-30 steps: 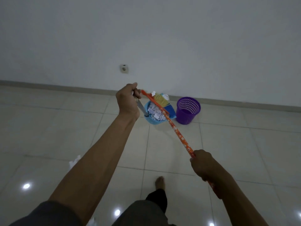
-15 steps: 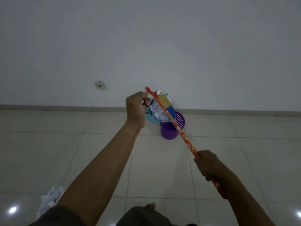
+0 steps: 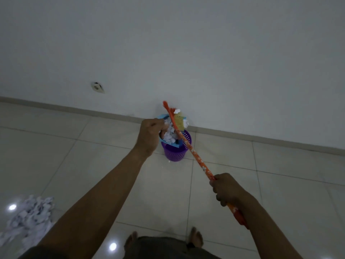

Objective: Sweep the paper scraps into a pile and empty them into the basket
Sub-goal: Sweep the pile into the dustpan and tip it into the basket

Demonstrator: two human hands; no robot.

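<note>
My left hand [image 3: 150, 135] grips the handle of a blue dustpan [image 3: 169, 143], which is tilted over the purple mesh basket [image 3: 176, 152] by the wall. White paper scraps [image 3: 170, 135] fill the pan. My right hand [image 3: 225, 187] grips the orange flowered broom handle [image 3: 197, 159]. The broom's yellow and orange head [image 3: 178, 118] is raised above the pan, with scraps stuck to it. A pile of white paper scraps [image 3: 29, 214] lies on the floor at the lower left.
The floor is glossy pale tile [image 3: 97, 165] and meets a white wall [image 3: 186, 53] with a low skirting. A round wall socket [image 3: 97, 87] sits left of the basket. My bare feet [image 3: 196, 238] stand at the bottom edge.
The dustpan has moved from beside the basket to directly over it and tilted further. The view has come closer to the basket, and the floor pile shows larger at the lower left.
</note>
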